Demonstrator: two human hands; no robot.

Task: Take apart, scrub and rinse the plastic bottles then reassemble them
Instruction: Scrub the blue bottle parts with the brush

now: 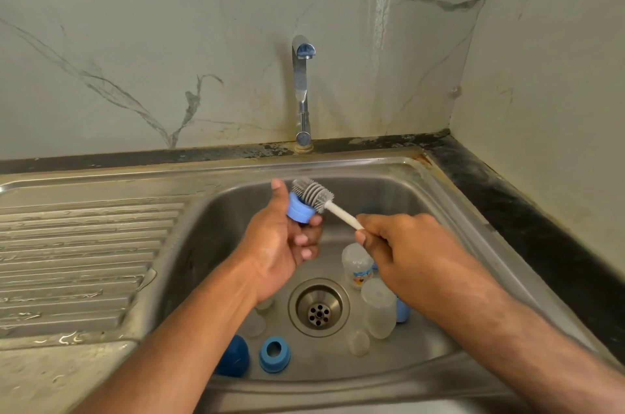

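Overhead, marble walls (169, 41) corner a steel sink (439, 197); left hand (284, 244) grips a collar (299, 209), right hand (402, 244) a brush (313, 192).

Your right hand (402, 244) covers the lower end of the brush handle (343, 215). Your left forearm (209, 322) overlaps the dark blue cap (233, 359) and two clear pieces (255, 324) too faint to identify. Behind your right wrist, a blue part (402, 310) shows only a sliver. Both arms leave the frame at the bottom edge.
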